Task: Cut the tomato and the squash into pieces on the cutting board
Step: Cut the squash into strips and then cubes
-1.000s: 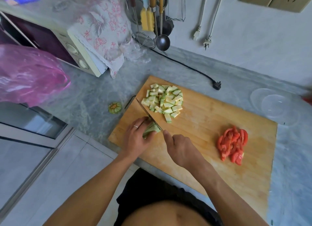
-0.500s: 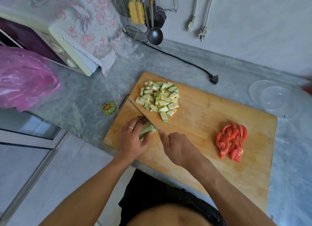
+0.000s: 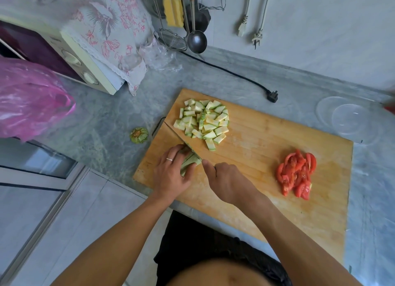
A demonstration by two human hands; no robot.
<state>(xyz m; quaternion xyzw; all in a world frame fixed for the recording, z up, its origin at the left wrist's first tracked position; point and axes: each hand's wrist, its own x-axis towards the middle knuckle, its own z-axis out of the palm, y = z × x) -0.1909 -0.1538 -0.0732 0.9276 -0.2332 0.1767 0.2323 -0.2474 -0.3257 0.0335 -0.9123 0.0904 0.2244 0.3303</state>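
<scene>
My right hand grips the one knife, forefinger along its spine. Just left of those fingers, my left hand curls over one bundle of squash strips, the blade across them. Beyond my fingertips lies one heap of squash pieces; well right, one tomato pile, all on one board.

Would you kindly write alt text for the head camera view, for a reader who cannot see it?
Seen from above, a person's right hand slices with a knife through squash strips held by the left hand on a wooden cutting board. A pile of cut squash pieces lies beyond the blade; tomato pieces lie to the right.
</scene>
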